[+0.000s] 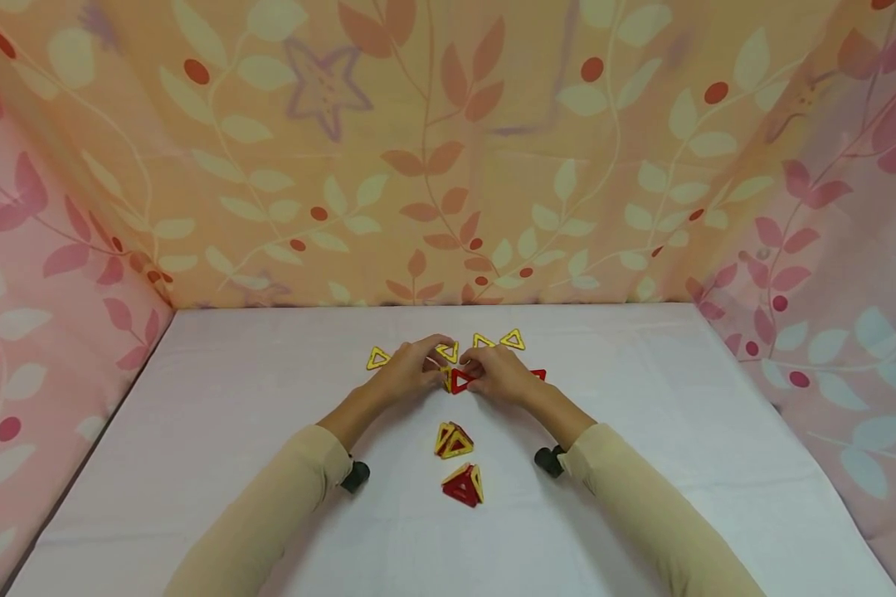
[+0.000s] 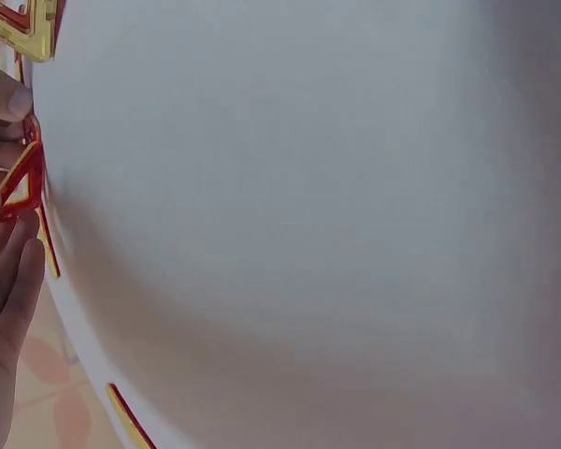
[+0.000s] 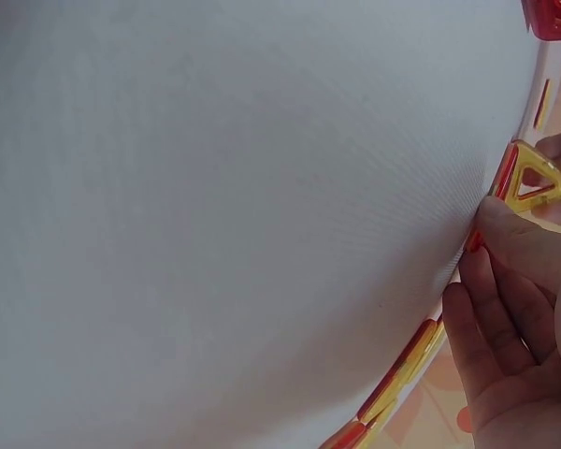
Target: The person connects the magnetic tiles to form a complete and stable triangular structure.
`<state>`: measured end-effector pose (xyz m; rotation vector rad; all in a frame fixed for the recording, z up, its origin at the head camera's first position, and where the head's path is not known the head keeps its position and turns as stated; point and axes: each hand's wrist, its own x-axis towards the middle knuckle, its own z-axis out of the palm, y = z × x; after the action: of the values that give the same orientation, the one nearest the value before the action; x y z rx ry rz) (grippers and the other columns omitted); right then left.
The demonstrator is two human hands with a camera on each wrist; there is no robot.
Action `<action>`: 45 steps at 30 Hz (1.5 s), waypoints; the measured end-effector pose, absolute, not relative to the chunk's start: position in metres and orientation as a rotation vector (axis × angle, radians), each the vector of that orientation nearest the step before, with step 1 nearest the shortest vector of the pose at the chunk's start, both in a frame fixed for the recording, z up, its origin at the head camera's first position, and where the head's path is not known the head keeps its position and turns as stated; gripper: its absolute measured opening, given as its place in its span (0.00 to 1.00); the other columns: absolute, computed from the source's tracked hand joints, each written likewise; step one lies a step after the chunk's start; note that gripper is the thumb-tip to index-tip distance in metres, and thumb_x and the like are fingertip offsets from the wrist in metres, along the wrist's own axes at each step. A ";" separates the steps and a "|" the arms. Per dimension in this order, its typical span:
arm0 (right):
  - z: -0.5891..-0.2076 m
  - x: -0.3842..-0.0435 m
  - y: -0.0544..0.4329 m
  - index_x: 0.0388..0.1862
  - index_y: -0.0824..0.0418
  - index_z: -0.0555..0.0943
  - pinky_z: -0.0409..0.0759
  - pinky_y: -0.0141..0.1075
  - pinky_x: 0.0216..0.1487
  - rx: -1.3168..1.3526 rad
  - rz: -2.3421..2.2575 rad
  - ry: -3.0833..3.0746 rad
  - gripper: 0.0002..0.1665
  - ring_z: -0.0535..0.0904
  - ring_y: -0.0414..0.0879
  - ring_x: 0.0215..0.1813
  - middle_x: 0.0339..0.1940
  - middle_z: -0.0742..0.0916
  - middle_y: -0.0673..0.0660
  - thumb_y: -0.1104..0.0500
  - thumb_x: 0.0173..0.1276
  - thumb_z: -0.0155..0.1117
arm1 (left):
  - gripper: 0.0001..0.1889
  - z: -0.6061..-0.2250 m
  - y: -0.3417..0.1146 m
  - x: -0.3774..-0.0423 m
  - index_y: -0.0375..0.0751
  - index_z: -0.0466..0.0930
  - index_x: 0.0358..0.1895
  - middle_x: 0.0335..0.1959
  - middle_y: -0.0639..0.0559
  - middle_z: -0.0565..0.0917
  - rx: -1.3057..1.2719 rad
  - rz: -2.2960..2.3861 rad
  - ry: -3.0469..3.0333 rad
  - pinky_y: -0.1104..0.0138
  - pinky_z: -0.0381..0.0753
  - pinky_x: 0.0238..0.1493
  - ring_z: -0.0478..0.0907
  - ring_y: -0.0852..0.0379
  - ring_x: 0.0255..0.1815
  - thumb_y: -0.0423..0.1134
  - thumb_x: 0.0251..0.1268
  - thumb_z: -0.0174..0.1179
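- Red and yellow, a pair of triangles [image 1: 454,383] is found in the head view between the left hand [image 1: 411,369] and the right hand [image 1: 502,373], on the far part of the pale cloth [image 1: 194,464]. The red face is turned toward the wearer, its straight edge to the left, its apex partly covered by the right fingertips.
- No long axis is offered by the pair. It lies to the right of the left hand and to the left of the right hand; as both are judged in contact, neither is rated nearer.
- A yellow-faced pyramid [image 1: 449,441] and a red-faced pyramid [image 1: 457,481] are set nearer the wearer, apart from both hands.
- Left wrist view: a red frame of the pair is held between left thumb and fingers, the hand only partly closed.
- Right wrist view: a red edge is pinched by the right thumb against the fingers; a yellow face [image 3: 542,199] is angled off it. Whether the edges are fully joined cannot be told.
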<state>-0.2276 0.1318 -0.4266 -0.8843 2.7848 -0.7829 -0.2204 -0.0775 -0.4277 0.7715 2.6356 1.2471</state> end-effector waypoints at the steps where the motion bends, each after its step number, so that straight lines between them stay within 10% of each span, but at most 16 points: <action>1: -0.427 -0.228 0.132 0.50 0.66 0.83 0.83 0.41 0.52 -0.886 -0.786 2.783 0.20 0.86 0.47 0.45 0.41 0.89 0.58 0.68 0.58 0.75 | 0.27 -0.428 -0.076 -0.220 0.37 0.72 0.64 0.45 0.42 0.86 0.766 1.262 2.628 0.57 0.82 0.52 0.85 0.50 0.45 0.25 0.61 0.66; 45: -0.422 -0.251 0.205 0.59 0.65 0.80 0.78 0.47 0.58 -0.678 -0.814 2.723 0.22 0.79 0.51 0.51 0.51 0.86 0.58 0.74 0.66 0.61 | 0.27 -0.436 -0.064 -0.220 0.37 0.70 0.66 0.48 0.47 0.83 0.625 1.321 2.583 0.62 0.83 0.50 0.84 0.53 0.47 0.28 0.64 0.65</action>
<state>-0.2513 0.2054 -0.4224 -0.6784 2.7230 -0.8140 -0.2195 -0.0644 -0.4361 0.6255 2.5830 1.3210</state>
